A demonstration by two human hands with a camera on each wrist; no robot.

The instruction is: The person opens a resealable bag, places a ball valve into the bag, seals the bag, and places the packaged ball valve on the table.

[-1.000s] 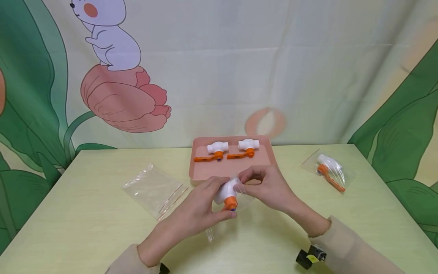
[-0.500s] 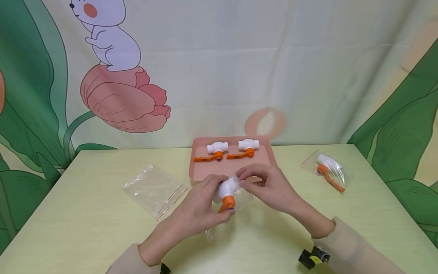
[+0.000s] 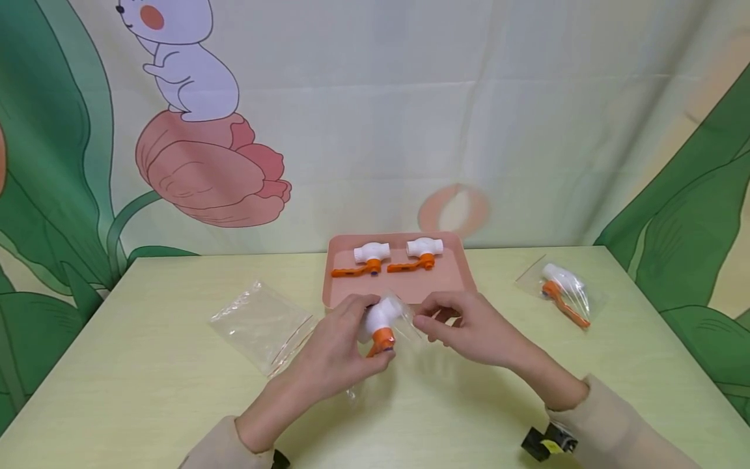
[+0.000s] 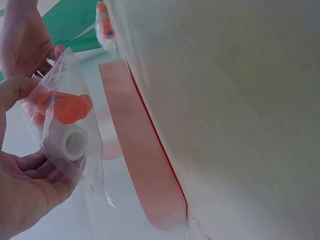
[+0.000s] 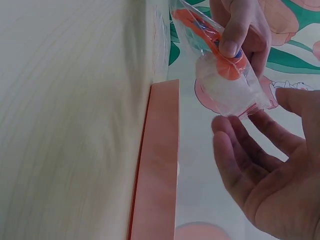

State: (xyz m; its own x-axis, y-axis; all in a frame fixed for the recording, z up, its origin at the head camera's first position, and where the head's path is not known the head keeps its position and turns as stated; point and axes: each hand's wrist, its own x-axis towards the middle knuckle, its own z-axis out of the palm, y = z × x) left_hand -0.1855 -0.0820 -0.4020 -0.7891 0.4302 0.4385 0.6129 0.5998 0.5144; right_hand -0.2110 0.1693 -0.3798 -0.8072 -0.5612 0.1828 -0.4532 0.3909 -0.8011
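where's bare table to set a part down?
Bare table: left of the flat bag; between tray and bagged valve at right. Crowded: the tray's near edge, with the left hand gripping a wrapped valve beside the right hand; two loose valves occupy the tray's far part.

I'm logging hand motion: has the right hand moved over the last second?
Yes. In the head view, against the pink tray, the right hand has shifted slightly to the right and a little lower in the picture.
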